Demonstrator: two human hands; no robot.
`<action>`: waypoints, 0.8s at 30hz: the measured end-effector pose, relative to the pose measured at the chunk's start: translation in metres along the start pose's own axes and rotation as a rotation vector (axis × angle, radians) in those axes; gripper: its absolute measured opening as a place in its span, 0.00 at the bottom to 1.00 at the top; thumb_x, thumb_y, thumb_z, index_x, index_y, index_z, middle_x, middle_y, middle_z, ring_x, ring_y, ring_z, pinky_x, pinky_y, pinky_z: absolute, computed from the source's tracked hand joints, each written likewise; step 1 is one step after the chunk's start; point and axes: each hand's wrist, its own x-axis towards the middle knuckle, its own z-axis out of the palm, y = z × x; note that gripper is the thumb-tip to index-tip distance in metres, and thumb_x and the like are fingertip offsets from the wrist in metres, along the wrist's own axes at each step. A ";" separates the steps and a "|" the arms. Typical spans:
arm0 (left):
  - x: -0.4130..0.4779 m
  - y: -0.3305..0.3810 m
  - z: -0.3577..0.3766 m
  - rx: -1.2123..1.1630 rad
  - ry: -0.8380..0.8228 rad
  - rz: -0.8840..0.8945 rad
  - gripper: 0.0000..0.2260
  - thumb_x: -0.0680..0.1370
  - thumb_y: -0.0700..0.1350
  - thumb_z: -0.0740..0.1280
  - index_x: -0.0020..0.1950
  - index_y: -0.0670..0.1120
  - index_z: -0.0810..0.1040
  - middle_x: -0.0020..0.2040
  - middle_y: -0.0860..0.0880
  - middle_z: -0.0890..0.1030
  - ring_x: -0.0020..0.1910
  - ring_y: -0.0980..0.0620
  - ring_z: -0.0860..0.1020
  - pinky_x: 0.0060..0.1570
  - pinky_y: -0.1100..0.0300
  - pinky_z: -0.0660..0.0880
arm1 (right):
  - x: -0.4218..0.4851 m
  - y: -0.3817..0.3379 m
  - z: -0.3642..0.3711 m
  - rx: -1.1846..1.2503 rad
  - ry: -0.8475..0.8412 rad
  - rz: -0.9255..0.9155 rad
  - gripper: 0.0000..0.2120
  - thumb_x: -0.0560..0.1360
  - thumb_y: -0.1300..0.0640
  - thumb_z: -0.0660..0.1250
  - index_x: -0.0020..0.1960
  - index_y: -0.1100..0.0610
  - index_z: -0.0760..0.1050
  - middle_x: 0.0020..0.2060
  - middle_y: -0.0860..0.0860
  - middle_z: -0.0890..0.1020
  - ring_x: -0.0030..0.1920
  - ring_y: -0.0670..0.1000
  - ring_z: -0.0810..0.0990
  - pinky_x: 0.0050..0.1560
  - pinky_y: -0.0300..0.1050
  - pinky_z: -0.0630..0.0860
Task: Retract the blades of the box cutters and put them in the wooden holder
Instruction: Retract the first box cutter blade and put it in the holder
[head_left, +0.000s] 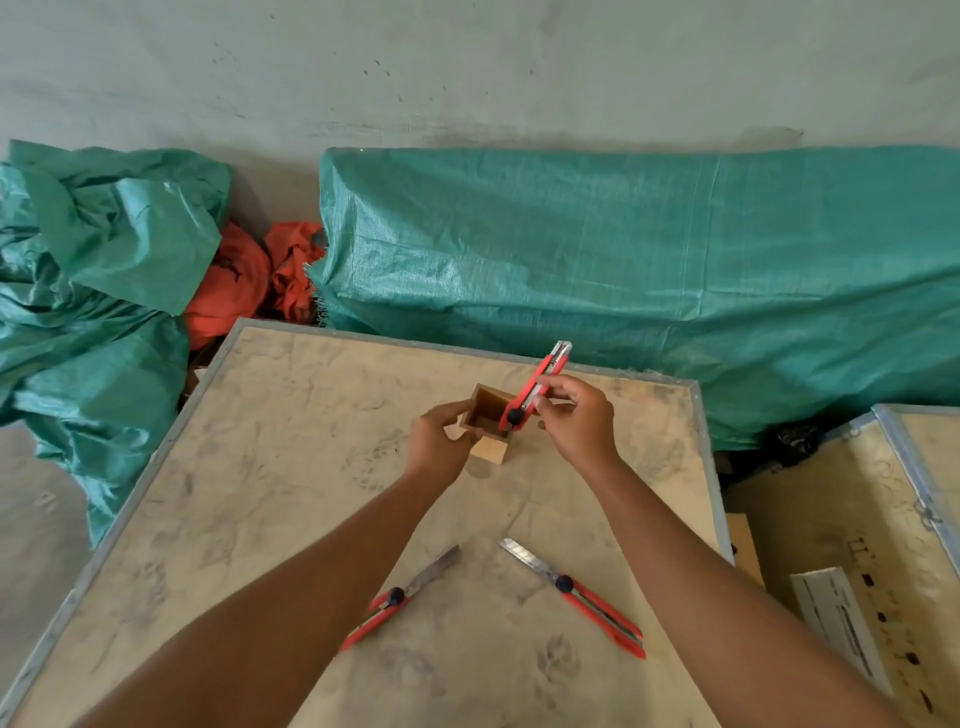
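- While the left hand wraps its fingers around the near-left side of the wooden holder and steadies it on the crate top, the right hand pinches a red box cutter between thumb and fingers, closed on its body.
- That cutter slants up and away from the right hand; its butt end with the black knob sits at the holder's right rim, just left of the right palm, and its metal tip points away from the person. No blade appears to project beyond that tip, so I judge it retracted.
- The step in hand looks like seating this first cutter: it hangs at the mouth of the holder, not yet dropped in.
- The holder's cavity, between the two hands, looks empty apart from the cutter's end at its edge.
- Two more red cutters lie on the crate top, well nearer the person than either hand: one below the left forearm, one between the forearms toward the right. Both show long bare blades pointing away from the person.
- The next move calls for tipping the held cutter upright and letting it slide down while the left hand keeps the holder from tipping.
- After that, each remaining cutter needs picking up by the red handle, clear of the steel, and its slider drawn back.
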 end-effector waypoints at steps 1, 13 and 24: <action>0.009 0.000 0.003 0.039 0.012 0.003 0.22 0.76 0.41 0.73 0.70 0.51 0.77 0.69 0.49 0.78 0.66 0.48 0.75 0.66 0.52 0.74 | 0.005 0.004 0.006 -0.012 0.018 -0.003 0.15 0.75 0.66 0.73 0.58 0.51 0.85 0.54 0.53 0.87 0.50 0.54 0.87 0.51 0.58 0.86; 0.053 -0.016 0.024 0.094 -0.114 -0.159 0.26 0.76 0.42 0.74 0.73 0.46 0.73 0.69 0.45 0.78 0.65 0.44 0.78 0.62 0.57 0.73 | 0.020 0.024 0.047 -0.205 -0.037 -0.048 0.14 0.77 0.67 0.71 0.61 0.60 0.84 0.57 0.58 0.87 0.55 0.57 0.86 0.61 0.49 0.81; 0.041 -0.023 0.020 0.066 -0.090 -0.097 0.25 0.76 0.45 0.74 0.72 0.46 0.74 0.69 0.48 0.78 0.63 0.46 0.79 0.56 0.55 0.76 | 0.005 0.022 0.042 -0.237 -0.056 -0.050 0.16 0.77 0.67 0.70 0.64 0.60 0.82 0.57 0.56 0.86 0.52 0.54 0.86 0.57 0.43 0.80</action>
